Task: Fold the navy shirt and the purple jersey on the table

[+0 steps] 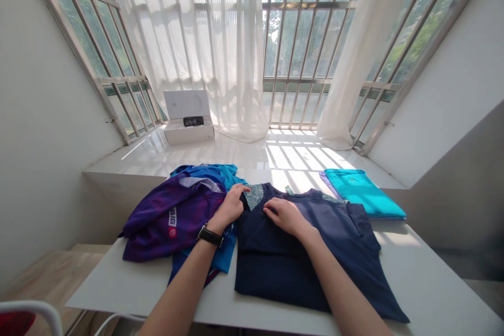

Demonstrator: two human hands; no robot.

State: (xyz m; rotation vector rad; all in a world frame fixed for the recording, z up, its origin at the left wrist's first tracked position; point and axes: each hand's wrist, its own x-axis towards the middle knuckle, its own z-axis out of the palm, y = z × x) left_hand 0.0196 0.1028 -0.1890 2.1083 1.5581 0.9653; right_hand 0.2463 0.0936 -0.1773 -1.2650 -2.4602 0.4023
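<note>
Well, the navy shirt (299,257) lies flat on the table (433,283), at 6 o'clock in the view. The right hand (285,216) rests open on its upper part and holds nothing. The left hand (230,207), with a watch (210,235) on the wrist, stands narrow at the collar, beside the purple shirt (173,215) at 9 o'clock; I cannot tell if it grips. A blue shirt (205,171) lies under the purple one, and a teal folded cloth (364,192) lies at 2 o'clock.

Beyond the fingers (275,207), sheer white curtains (208,47) hang across barred windows (303,42). A glossy white ledge (252,155) lies sunlit below, between white walls (51,115).
</note>
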